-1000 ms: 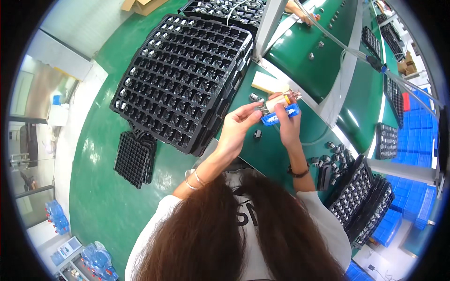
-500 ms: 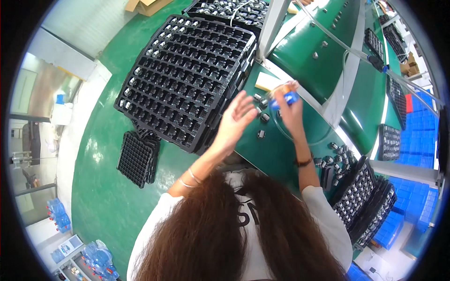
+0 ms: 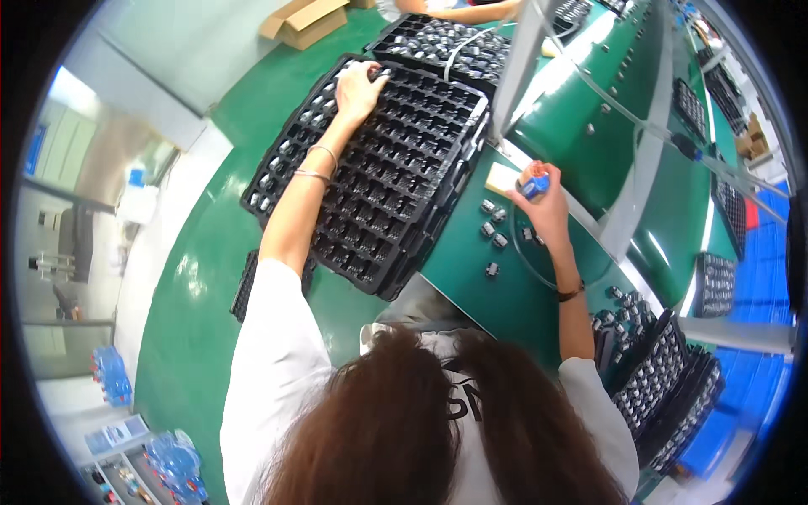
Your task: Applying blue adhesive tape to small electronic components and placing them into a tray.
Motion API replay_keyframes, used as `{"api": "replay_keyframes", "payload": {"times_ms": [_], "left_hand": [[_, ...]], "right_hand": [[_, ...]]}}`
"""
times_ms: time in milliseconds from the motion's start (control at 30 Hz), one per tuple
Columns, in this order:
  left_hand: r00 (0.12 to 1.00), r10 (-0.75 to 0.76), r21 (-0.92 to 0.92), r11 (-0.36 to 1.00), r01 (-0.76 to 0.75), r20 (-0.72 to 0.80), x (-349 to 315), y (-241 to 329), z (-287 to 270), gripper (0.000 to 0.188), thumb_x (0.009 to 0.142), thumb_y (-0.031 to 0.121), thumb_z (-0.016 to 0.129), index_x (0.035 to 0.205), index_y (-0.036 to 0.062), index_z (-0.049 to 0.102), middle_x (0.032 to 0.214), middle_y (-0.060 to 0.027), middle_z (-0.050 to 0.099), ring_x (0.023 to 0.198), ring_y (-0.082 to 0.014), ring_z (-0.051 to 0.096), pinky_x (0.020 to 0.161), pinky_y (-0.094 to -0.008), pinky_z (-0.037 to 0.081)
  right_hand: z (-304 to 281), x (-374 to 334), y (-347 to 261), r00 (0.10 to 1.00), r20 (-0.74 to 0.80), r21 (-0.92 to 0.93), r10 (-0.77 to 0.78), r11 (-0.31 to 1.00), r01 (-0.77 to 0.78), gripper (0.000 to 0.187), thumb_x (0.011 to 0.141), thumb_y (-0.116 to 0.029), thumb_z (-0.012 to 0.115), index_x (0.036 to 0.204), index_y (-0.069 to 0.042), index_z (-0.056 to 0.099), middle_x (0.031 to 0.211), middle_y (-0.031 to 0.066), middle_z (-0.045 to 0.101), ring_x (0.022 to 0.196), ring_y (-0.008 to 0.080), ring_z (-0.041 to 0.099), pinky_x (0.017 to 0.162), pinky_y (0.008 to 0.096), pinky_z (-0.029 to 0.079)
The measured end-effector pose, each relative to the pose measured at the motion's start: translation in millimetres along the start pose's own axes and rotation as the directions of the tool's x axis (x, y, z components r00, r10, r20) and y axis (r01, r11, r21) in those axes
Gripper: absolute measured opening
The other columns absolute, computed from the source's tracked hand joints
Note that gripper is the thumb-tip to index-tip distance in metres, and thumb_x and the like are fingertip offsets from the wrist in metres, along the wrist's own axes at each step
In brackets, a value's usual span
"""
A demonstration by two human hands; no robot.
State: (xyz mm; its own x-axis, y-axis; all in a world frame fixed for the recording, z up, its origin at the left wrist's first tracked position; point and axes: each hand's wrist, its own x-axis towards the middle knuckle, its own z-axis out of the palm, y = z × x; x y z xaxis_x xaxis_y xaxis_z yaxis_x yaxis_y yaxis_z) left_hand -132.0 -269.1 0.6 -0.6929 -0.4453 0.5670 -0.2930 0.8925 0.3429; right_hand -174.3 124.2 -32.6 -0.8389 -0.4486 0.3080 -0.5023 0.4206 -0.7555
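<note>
My left hand [image 3: 357,94] reaches over the far end of a black pocketed tray [image 3: 396,156]. Its fingers close round a small silver and black part [image 3: 383,74], just above the pockets. Similar silver parts fill pockets along the tray's left side; the pockets in its middle and right hold none. On the right, my right hand [image 3: 547,206] is wrapped round a small blue and orange tool [image 3: 535,185] above the green bench, beside a pale yellow pad [image 3: 502,178]. Several loose silver parts [image 3: 491,228] lie near that hand.
Another filled tray [image 3: 442,46] stands beyond mine, with another person's arm [image 3: 475,12] behind it. A grey post [image 3: 515,80] rises at the bench edge, beside a green conveyor belt [image 3: 581,101]. Filled trays [image 3: 652,370] and loose parts [image 3: 623,316] lie at right.
My left hand has moved from beside the bench parts to the tray's far left end. More pockets on the left are filled. My right hand still grips the blue tool.
</note>
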Motion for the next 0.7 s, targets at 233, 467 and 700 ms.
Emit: {"api": "replay_keyframes", "payload": {"times_ms": [233, 467, 700], "left_hand": [[0.986, -0.149, 0.035, 0.989, 0.147, 0.069, 36, -27, 45, 0.021, 0.073, 0.029, 0.069, 0.081, 0.0104, 0.07, 0.083, -0.0123, 0.066, 0.079, -0.0279, 0.063, 0.073, -0.0376, 0.049], [0.982, -0.188, -0.389, 0.907, 0.163, -0.026, 32, 20, 9, 0.022, 0.085, 0.019, 0.059, 0.091, -0.003, 0.061, 0.088, -0.0151, 0.066, 0.078, -0.023, 0.065, 0.073, -0.032, 0.051], [0.585, -0.096, -0.561, -0.444, 0.699, 0.805, -90, 112, -81, 0.018, 0.093, 0.011, 0.046, 0.099, -0.0051, 0.051, 0.102, -0.0194, 0.058, 0.096, -0.0239, 0.058, 0.088, -0.0299, 0.052]], "right_hand": [[-19, -30, 8, 0.994, 0.051, -0.055, 0.099, 0.994, -0.096, 0.065, 0.061, -0.031, 0.082, 0.107, -0.006, 0.045, 0.073, 0.0034, 0.041, 0.063, 0.0144, 0.041, 0.057, 0.0274, 0.038], [-4, -4, 9, 0.995, -0.094, -0.001, -0.04, 0.999, 0.04, 0.062, 0.065, -0.031, 0.08, 0.109, -0.007, 0.044, 0.08, 0.0058, 0.051, 0.065, 0.0149, 0.047, 0.061, 0.0281, 0.043], [18, 49, 71, 0.99, -0.136, 0.139, -0.022, 0.989, 0.041, 0.032, 0.077, -0.022, 0.07, 0.097, -0.002, 0.057, 0.074, 0.007, 0.061, 0.066, 0.0104, 0.056, 0.064, 0.0263, 0.047]]}}
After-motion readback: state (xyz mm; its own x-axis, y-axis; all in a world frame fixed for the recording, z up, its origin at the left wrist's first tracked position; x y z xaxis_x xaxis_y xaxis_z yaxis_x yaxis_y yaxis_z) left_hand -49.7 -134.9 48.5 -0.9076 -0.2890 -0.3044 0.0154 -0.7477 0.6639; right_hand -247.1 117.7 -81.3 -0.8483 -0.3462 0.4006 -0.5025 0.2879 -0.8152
